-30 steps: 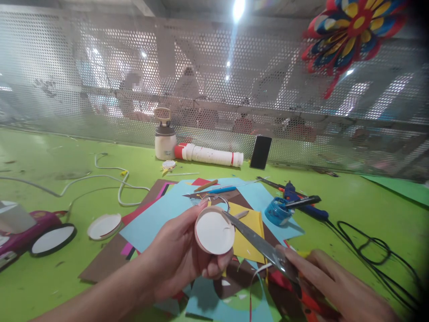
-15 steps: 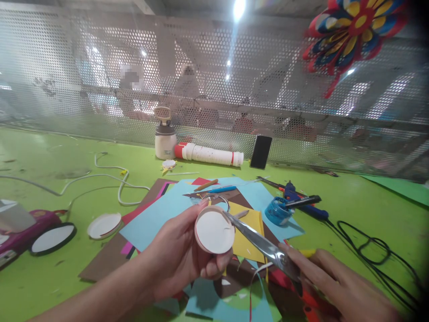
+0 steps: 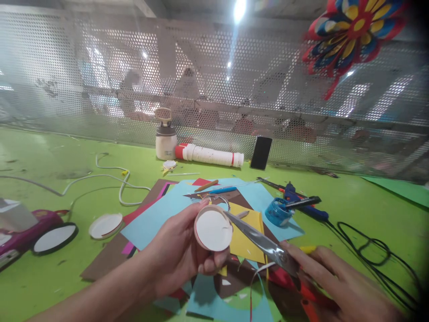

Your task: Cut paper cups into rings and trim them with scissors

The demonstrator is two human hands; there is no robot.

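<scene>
My left hand (image 3: 187, 246) is closed around a cut-off paper cup bottom (image 3: 214, 230), a white disc with a short rim facing me. A pair of scissors (image 3: 258, 237) with red-orange handles is in my right hand (image 3: 342, 277). The blades look closed, their tips pointing at the cup bottom's upper right edge. Whether they touch it I cannot tell. Beneath my hands lie blue paper (image 3: 154, 219), brown paper (image 3: 107, 259), a yellow sheet (image 3: 248, 246) and loose scraps.
Left stand another cup bottom (image 3: 106, 226) and a black-rimmed disc (image 3: 55, 239). Behind are a spray bottle (image 3: 166, 145), stacked paper cups (image 3: 211, 155) and a phone (image 3: 261, 152). Rightward lie a blue jar (image 3: 278, 212), a glue gun (image 3: 304, 205) and its black cord (image 3: 368, 250).
My left hand and the cup bottom have shifted very slightly left and up. The scissors stay almost in place, with a slightly wider gap between their tips and the rim.
</scene>
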